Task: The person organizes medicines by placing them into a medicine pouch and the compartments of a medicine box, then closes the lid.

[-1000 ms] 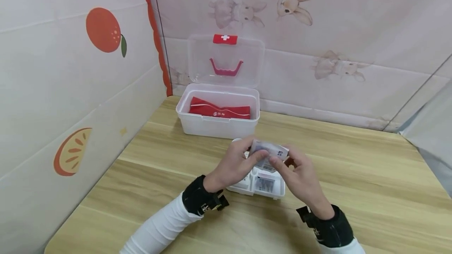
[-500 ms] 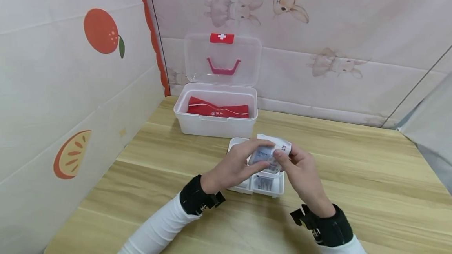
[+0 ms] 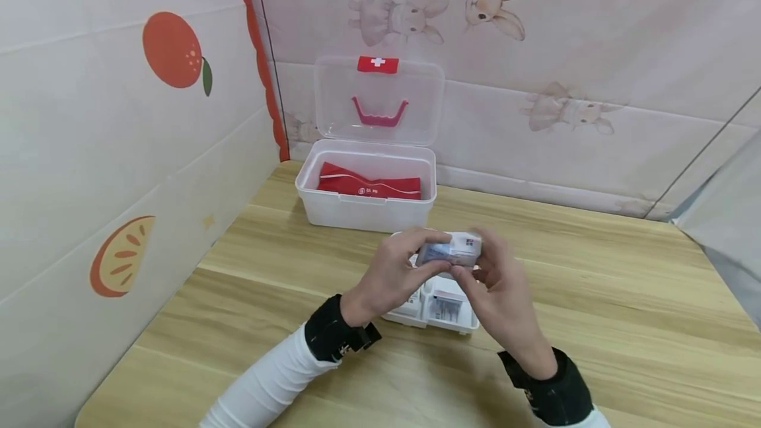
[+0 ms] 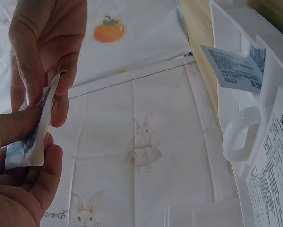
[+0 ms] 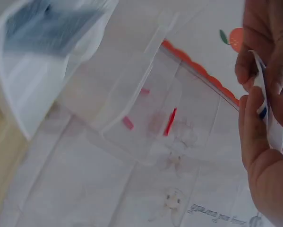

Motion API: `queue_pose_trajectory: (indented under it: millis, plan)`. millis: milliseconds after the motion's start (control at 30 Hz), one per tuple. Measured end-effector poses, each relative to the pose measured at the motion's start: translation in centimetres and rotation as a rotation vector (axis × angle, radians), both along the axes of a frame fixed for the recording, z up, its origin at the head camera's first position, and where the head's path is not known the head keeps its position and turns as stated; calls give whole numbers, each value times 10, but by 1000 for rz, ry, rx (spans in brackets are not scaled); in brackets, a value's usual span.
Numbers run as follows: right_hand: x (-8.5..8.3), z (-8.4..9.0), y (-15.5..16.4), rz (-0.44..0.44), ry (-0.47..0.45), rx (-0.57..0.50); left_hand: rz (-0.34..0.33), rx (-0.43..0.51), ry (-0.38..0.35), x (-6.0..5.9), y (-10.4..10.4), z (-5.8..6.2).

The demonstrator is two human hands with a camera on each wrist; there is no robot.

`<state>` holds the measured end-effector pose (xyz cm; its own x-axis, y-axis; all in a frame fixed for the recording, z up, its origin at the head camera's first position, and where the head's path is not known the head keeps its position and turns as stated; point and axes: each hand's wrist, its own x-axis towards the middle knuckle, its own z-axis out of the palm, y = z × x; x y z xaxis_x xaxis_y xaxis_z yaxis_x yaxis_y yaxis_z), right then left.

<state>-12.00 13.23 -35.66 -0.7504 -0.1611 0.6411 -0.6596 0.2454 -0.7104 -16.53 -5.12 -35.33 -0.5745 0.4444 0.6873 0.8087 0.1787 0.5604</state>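
Over the white compartment tray (image 3: pixel 470 329), both hands hold a small white packet (image 3: pixel 468 243) with blue print. My left hand (image 3: pixel 385 279) pinches its left side between thumb and fingers. The right hand (image 3: pixel 505 296) grips the other side, thumb at the lower edge. In the left wrist view the packet (image 4: pixel 30 153) is seen nearly edge-on between the fingers of both hands. A flat printed packet (image 3: pixel 446 309) lies in the tray's front right compartment. Hands and packet hide much of the tray's rear. The left wrist view also shows its white loop handle (image 4: pixel 228 137).
Behind the tray stands a translucent plastic box (image 3: pixel 362 213), its lid (image 3: pixel 333 104) raised, with a pink handle and a red white-cross clasp. A folded red fabric pouch (image 3: pixel 380 187) lies inside. Printed cloth (image 3: pixel 594 170) hangs around the wooden table (image 3: pixel 594 283) at back and left.
The packet tilted up to show its face half a second ago and now leans back, seen more edge-on. The left fingers have shifted on it; the right hand has turned around it.
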Motion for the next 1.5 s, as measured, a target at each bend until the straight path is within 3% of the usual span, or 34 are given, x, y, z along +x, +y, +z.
queue_pose_trajectory:
  millis: [67,167,267,400,533,633,733,833,900,1000,1167,1333,1400,1500]
  plan:
    - [-2,-1,-1,-96,140,102,8,-3,36,-1,1,-1]
    - [-4,-3,-2,-197,261,190,19,-9,83,-2,3,-2]
    - [-7,-4,-1,-249,323,231,52,-52,130,-2,4,-3]
    - [-10,-6,2,-257,344,246,94,-165,170,-3,3,-3]
    - [-11,-7,5,-192,277,221,12,-184,144,-7,-1,-2]
    - [-10,-7,8,-99,152,164,-57,-141,83,-9,-1,-1]
    - [-10,-9,11,-20,-16,62,-62,-119,14,-9,0,-2]
    - [-10,-10,13,-9,-152,-58,-57,-116,-70,-9,2,-2]
    - [-11,-10,13,-26,-184,-130,-60,-108,-125,-10,3,-3]
    - [-14,-11,13,-46,-147,-196,-66,-70,-178,-13,5,-3]
    - [-20,-13,11,-77,-74,-173,-36,17,-206,-19,9,-5]
    - [-28,-15,20,-62,-159,-121,-1,-8,-191,-30,16,-9]
    - [-32,-17,25,-71,-200,-75,-15,-48,-235,-38,19,-11]
    - [-41,-24,35,-138,-242,36,-36,-150,-357,-50,24,-15]
